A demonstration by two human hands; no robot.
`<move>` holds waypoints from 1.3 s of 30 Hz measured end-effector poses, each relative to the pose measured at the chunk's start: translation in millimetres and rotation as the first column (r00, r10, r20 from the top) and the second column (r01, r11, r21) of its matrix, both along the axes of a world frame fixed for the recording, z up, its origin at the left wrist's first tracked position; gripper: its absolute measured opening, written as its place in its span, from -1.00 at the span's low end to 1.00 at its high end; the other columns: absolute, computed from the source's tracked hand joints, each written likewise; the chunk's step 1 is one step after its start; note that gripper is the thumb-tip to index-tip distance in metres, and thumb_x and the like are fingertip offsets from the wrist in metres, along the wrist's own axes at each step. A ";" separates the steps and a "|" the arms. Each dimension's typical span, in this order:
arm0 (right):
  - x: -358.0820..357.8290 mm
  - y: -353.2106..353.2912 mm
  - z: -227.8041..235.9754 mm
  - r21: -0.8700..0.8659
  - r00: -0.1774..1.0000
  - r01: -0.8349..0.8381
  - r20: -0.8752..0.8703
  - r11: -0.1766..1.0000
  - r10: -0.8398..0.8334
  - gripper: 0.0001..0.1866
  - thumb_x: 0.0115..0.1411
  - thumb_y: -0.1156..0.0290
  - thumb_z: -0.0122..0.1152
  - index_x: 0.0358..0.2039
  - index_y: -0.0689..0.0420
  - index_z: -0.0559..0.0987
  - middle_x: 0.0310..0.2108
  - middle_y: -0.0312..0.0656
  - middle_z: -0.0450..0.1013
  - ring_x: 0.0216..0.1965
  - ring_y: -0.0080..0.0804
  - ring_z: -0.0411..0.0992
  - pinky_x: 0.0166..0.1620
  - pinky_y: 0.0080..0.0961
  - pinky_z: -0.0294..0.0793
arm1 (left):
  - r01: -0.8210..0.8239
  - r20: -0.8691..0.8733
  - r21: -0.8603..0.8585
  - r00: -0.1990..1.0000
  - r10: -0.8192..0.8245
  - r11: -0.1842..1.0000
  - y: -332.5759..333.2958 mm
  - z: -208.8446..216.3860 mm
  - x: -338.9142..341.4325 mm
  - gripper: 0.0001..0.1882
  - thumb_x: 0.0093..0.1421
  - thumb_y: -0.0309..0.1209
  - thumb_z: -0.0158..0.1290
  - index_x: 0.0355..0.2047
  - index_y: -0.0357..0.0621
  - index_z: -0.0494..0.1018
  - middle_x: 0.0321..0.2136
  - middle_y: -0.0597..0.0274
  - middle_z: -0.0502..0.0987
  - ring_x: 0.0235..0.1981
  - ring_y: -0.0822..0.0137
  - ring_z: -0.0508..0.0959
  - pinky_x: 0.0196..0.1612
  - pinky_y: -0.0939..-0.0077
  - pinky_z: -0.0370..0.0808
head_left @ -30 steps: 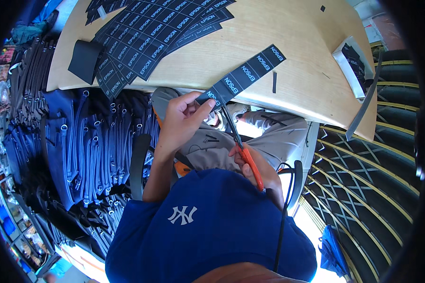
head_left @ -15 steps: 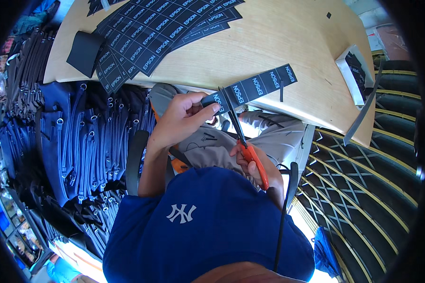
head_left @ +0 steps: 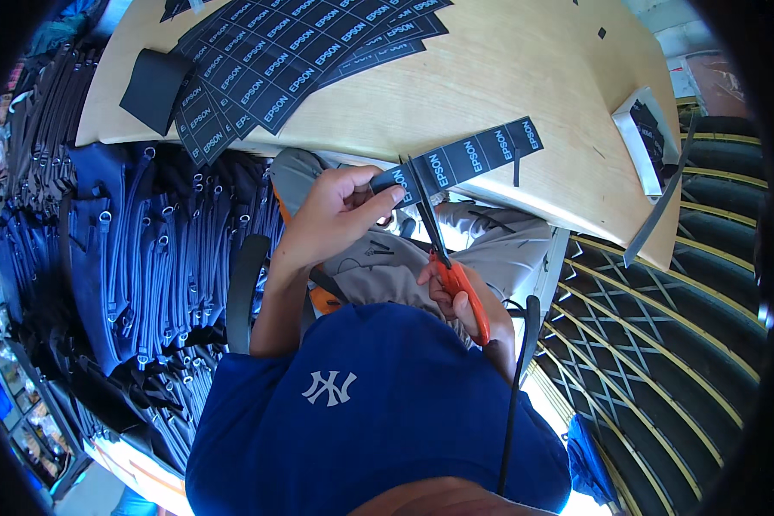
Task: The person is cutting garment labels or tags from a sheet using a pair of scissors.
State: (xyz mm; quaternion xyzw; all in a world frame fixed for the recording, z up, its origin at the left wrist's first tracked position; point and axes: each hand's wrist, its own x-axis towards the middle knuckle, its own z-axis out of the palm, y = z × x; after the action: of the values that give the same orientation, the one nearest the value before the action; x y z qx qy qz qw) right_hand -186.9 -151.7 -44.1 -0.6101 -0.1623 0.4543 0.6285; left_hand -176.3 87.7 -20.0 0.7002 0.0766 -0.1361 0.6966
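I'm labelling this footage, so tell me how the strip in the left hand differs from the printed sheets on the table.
The strip is narrow, with one row of print; the sheets are wider, with several rows. The left hand holds the strip, scissors across it; the sheets lie overlapping on the table. Both are black with pale lettering.

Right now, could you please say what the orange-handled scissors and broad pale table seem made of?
Orange-handled scissors: probably plastic handles, smooth and evenly orange; likely metal blades, dark, slim, straight-edged. Broad pale table: wood or wood-look laminate, satin-smooth with faint grain.
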 end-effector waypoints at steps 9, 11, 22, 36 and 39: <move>-0.9 -1.1 -5.2 0.011 0.999 -0.001 0.042 1.000 0.001 -0.08 -0.04 -0.48 -0.12 -0.26 0.32 0.37 -0.65 -0.38 0.19 -0.61 -0.65 0.17 -0.51 -0.65 0.12 | 0.035 0.003 0.008 0.999 -0.035 0.999 -0.5 0.2 -0.6 -0.84 0.20 -0.42 0.03 -0.40 -0.29 0.46 -0.64 0.45 0.42 -0.62 0.74 0.34 -0.61 0.80 0.20; -0.5 0.3 -3.3 0.006 1.000 -0.001 0.029 1.000 0.001 -0.08 -0.04 -0.48 -0.12 -0.26 0.32 0.38 -0.65 -0.38 0.19 -0.61 -0.65 0.18 -0.51 -0.64 0.13 | 0.031 -0.005 -0.001 1.000 -0.031 1.000 -0.2 -0.8 -1.6 -0.84 0.20 -0.42 0.03 -0.40 -0.29 0.46 -0.64 0.46 0.42 -0.62 0.74 0.33 -0.61 0.80 0.20; -4.6 8.1 7.5 -0.098 0.990 0.082 -0.103 0.992 -0.092 -0.20 0.06 -0.40 -0.13 -0.39 0.28 0.37 -0.72 -0.43 0.09 -0.72 -0.72 0.03 -0.66 -0.69 -0.04 | 0.034 0.038 0.014 0.999 -0.034 0.999 -0.5 -6.0 -2.0 -0.83 0.20 -0.42 0.03 -0.39 -0.31 0.47 -0.63 0.45 0.42 -0.62 0.72 0.34 -0.59 0.79 0.22; -3.9 4.6 2.2 -0.103 0.992 0.072 -0.096 0.992 -0.082 -0.39 0.19 -0.20 -0.11 -0.56 0.19 0.32 -0.78 -0.36 0.17 -0.81 -0.66 0.15 -0.74 -0.71 0.08 | 0.023 0.017 0.016 1.000 -0.023 1.000 2.8 -3.1 1.7 -0.82 0.19 -0.39 0.05 -0.36 -0.30 0.49 -0.63 0.46 0.43 -0.61 0.75 0.32 -0.59 0.82 0.19; -1.8 3.9 4.8 -0.140 0.995 0.058 -0.068 0.988 -0.068 -0.41 0.20 -0.18 -0.08 -0.58 0.17 0.33 -0.78 -0.35 0.19 -0.81 -0.66 0.18 -0.74 -0.71 0.10 | 0.021 0.001 0.032 1.000 -0.021 0.999 4.1 1.3 2.2 -0.81 0.18 -0.37 0.06 -0.34 -0.28 0.50 -0.63 0.47 0.42 -0.61 0.75 0.32 -0.58 0.83 0.19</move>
State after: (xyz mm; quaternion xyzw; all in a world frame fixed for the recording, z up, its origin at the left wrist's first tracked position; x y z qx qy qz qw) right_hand -188.6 -147.8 -39.4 -0.6398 -0.0882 0.4662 0.6046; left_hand -174.1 91.8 -18.7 0.7120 0.0708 -0.1417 0.6840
